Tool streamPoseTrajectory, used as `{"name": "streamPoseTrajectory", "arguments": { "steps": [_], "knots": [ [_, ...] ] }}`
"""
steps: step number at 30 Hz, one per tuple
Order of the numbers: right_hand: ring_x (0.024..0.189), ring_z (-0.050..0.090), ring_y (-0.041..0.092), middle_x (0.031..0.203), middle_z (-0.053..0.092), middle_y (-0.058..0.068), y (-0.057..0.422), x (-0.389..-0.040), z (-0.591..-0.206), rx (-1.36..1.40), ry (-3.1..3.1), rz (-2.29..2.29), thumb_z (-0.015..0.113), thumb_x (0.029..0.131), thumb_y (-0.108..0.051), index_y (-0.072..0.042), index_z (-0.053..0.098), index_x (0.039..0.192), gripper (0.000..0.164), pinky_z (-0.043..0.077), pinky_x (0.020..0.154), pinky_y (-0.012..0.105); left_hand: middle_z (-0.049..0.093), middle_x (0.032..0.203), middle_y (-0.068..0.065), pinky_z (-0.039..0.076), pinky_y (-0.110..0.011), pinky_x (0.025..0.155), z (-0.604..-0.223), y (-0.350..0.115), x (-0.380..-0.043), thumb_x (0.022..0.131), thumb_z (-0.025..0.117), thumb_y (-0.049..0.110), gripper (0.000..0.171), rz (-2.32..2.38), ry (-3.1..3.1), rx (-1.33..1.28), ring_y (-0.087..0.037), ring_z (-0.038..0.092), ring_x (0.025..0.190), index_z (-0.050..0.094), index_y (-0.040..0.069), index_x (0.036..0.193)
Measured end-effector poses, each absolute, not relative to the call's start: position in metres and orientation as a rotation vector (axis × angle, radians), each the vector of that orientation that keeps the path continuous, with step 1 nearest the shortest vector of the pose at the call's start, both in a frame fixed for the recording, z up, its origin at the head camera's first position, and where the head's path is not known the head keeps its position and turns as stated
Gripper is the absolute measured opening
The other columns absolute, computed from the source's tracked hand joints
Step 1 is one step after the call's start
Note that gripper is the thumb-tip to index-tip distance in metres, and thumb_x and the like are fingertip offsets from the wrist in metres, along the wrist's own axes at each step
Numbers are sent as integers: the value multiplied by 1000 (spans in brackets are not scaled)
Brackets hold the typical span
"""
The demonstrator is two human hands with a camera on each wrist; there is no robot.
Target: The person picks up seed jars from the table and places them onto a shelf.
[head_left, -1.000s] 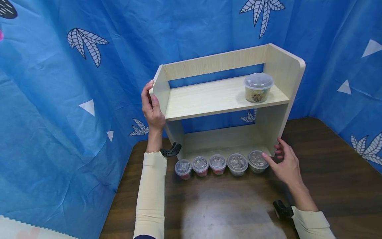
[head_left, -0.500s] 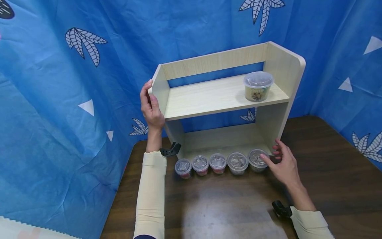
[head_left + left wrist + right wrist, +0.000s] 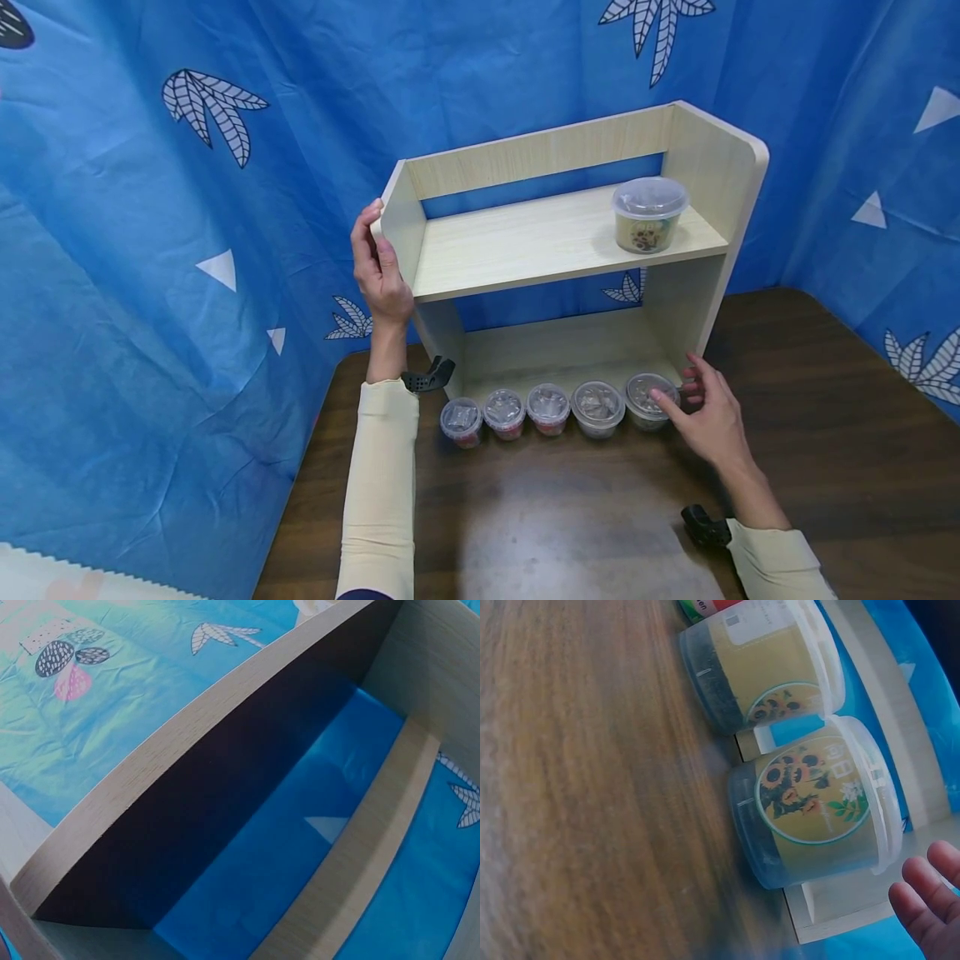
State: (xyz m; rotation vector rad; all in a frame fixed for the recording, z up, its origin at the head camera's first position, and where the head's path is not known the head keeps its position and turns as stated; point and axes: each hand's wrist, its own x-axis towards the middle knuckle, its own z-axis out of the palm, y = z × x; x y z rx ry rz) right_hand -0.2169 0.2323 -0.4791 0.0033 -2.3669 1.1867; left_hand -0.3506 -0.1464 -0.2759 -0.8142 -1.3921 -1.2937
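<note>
A pale wood shelf unit point(image 3: 517, 237) with two levels stands on the dark table. My left hand point(image 3: 385, 279) grips the front edge of its left side panel, thumb on the front and fingers round the outside; the left wrist view shows the boards point(image 3: 180, 742) but not the hand. In front of the lower level runs a row of lidded clear plastic tubs. My right hand point(image 3: 716, 421) is beside the rightmost tub point(image 3: 639, 393), its thumb overlapping the lid. In the right wrist view its loosely bent fingers point(image 3: 930, 892) lie apart from that sunflower-labelled tub point(image 3: 817, 799).
Another lidded tub point(image 3: 648, 218) stands at the right end of the upper board. Beside the rightmost tub is a similar large one point(image 3: 597, 408), then three smaller tubs, such as the leftmost one point(image 3: 461, 421). A blue patterned curtain point(image 3: 247, 333) surrounds the table point(image 3: 555, 533).
My right hand has edged slightly left, its thumb moving further over the rightmost tub's lid. The left hand keeps its grip on the shelf unit.
</note>
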Motion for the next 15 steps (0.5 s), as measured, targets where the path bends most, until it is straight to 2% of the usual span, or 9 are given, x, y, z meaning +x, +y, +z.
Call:
{"name": "streamPoseTrajectory", "arguments": {
  "steps": [15],
  "knots": [
    [98,55,40,121,51,26,232,-220,-490,-39,-2412,1168,76,87,-28,2,37,146,77,47,82,58,48,136,-26,43,-49,104,-277,-147,-352,96,38,-1,34,-1286,-1388,-815,-31,50,126,43,-12,128]
  ]
}}
